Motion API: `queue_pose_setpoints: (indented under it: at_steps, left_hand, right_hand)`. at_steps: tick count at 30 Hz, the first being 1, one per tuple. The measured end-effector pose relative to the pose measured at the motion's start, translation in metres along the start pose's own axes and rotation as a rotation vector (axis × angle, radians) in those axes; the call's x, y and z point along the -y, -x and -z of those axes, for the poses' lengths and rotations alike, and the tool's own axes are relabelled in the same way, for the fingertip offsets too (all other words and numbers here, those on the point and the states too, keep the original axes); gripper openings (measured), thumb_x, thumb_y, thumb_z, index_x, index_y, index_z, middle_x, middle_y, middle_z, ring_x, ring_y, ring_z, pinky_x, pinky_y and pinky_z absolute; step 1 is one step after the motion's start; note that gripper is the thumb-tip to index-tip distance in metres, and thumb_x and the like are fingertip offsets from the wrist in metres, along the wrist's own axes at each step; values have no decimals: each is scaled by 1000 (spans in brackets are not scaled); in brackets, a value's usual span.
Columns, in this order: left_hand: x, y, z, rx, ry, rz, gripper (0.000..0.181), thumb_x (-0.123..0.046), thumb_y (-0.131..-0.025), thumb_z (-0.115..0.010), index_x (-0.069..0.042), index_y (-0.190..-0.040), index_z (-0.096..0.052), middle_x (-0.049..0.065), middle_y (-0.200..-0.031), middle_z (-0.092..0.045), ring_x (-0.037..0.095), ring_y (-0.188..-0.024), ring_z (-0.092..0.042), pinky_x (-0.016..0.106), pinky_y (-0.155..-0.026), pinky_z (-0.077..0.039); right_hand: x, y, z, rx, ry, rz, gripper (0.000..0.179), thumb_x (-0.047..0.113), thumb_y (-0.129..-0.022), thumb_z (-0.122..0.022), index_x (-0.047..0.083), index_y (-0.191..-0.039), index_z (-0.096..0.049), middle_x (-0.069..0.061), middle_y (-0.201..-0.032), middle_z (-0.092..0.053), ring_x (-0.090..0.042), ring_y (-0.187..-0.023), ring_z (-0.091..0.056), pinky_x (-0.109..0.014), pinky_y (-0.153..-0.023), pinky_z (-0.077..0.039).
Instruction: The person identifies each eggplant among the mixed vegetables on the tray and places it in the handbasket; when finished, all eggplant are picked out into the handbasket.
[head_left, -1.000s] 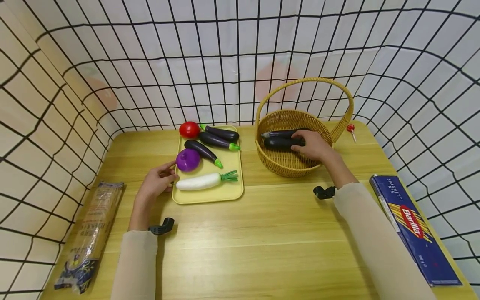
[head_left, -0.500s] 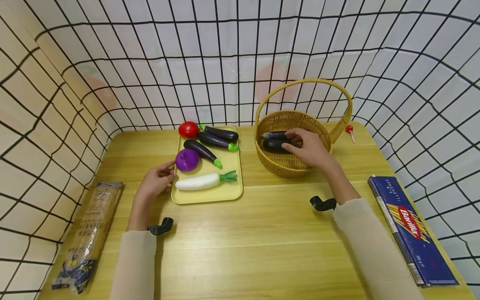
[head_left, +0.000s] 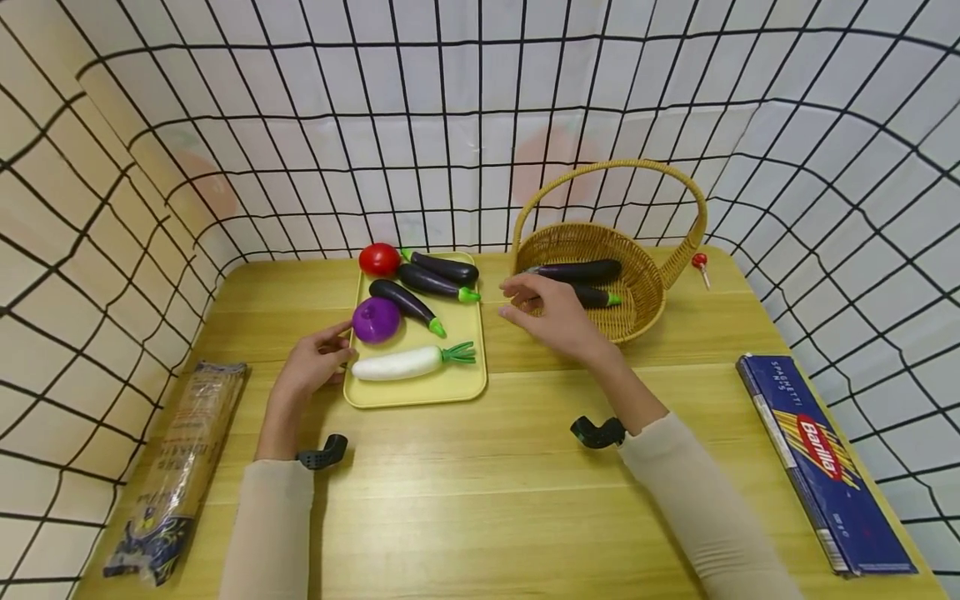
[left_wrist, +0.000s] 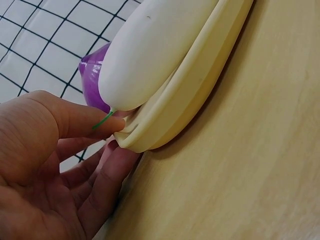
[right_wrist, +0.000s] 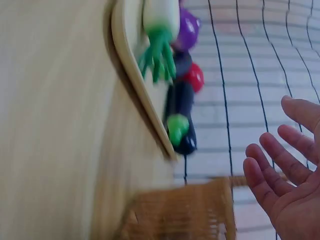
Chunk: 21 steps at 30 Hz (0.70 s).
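My left hand point(head_left: 311, 367) pinches the near-left rim of a pale yellow tray point(head_left: 465, 385), thumb point(left_wrist: 92, 120) on top and fingers beneath. On the tray lie a white radish point(head_left: 397, 364) with green leaves, a purple onion point(head_left: 377, 321), a red tomato point(head_left: 379, 260) and three eggplants point(head_left: 435, 282). My right hand point(head_left: 555, 321) is in the air between tray and wicker basket point(head_left: 656, 287), overlapping the basket's left rim in the head view. Its fingers point(right_wrist: 285, 165) are spread and hold nothing. Inside the basket lie two eggplants point(head_left: 588, 271), partly hidden by the hand.
A clear bag of noodles point(head_left: 183, 467) lies at the left table edge, a blue spaghetti box point(head_left: 821, 454) at the right. A red lollipop point(head_left: 701, 260) is right of the basket. Black wire mesh point(head_left: 465, 110) encloses the back and sides; the basket's tall handle point(head_left: 611, 165) arches up.
My right hand has let go of the eggplants in the basket and moved left, out over the rim toward the tray. The left hand stays at the tray's rim.
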<state>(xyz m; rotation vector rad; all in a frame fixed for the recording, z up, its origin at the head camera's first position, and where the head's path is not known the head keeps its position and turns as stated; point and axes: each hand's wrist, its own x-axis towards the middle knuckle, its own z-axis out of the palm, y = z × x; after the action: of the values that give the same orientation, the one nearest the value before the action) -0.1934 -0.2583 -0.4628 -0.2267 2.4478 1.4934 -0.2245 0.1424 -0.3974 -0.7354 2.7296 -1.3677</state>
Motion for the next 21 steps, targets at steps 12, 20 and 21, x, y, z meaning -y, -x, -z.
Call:
queue_pose_setpoints:
  at_steps: [12,20,21]
  left_hand:
    - [4,-4,0,20,18,-1,63,-18,-104,-61,-23,-161,-36,16,-136,-51,27,-114,-54,27,-78,-58]
    - [0,-1,2,12,4,-3,63,-20,-103,-62,-26,-161,-37,15,-135,-52,27,-114,-55,26,-79,-58]
    - [0,-1,2,12,1,-6,63,-20,-103,-62,-26,-161,-37,15,-134,-52,27,-114,-55,26,-79,-58]
  right_hand:
    - [7,-26,-65,108,-73,-47,45,32,-97,-73,8,-134,-63,-15,-131,-66,-27,-113,-64,-42,-98,-56]
    - [1,-46,-88,95,-39,-85,52,32,-96,-75,4,-138,-62,-16,-127,-67,-25,-109,-63,-41,-97,-55]
    - [1,-48,-90,93,-39,-91,53,33,-95,-75,4,-138,-61,-16,-126,-67,-25,-109,-63,-40,-96,-55]
